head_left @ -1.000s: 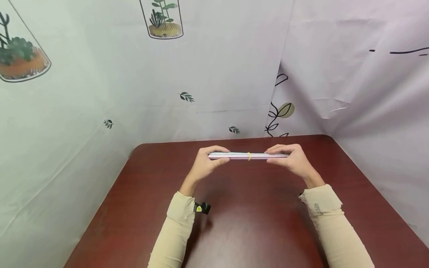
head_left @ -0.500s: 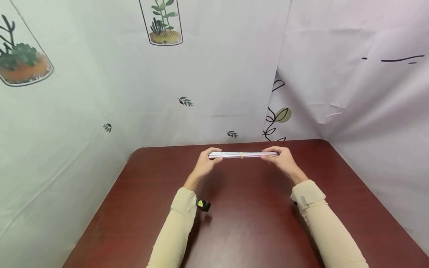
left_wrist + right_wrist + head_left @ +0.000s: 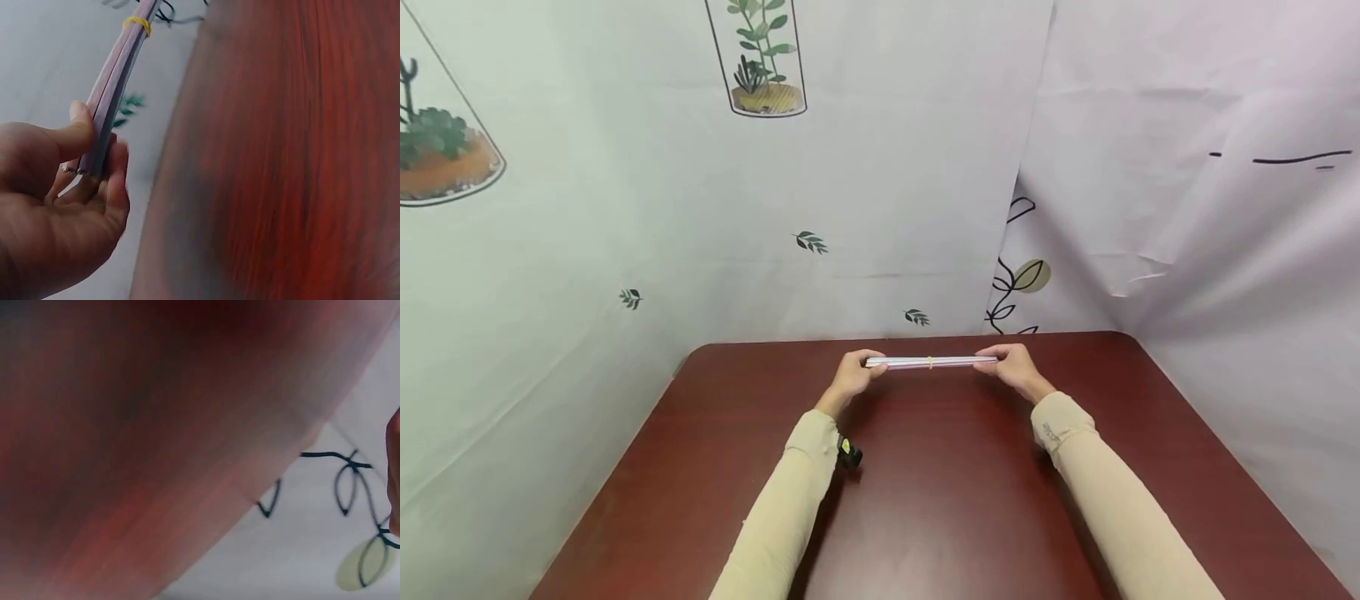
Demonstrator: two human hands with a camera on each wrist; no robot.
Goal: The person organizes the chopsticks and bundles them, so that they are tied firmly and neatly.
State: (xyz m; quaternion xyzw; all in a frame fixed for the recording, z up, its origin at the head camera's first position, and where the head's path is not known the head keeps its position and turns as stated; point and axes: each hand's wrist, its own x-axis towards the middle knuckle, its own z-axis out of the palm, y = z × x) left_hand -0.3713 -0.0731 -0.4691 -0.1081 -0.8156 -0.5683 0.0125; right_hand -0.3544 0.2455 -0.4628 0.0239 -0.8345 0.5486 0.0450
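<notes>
A slim, straight bundle of pale pink, lilac and white strips, bound at its middle by a yellow rubber band, is held level over the far part of the table. My left hand pinches its left end, thumb on the near side. At the other end my right hand grips the bundle between thumb and fingers. The left wrist view shows the layered strips between thumb and curled fingers. Only a sliver of a finger enters the right wrist view; the bundle is outside it.
A dark red wooden table with rounded far corners lies below. White cloth walls printed with plants stand close behind and along both sides. A small black device is strapped at the left wrist.
Both hands have carried the bundle forward, away from me, and a little to the left. It stays level, gripped at both ends. The head view has tilted up slightly.
</notes>
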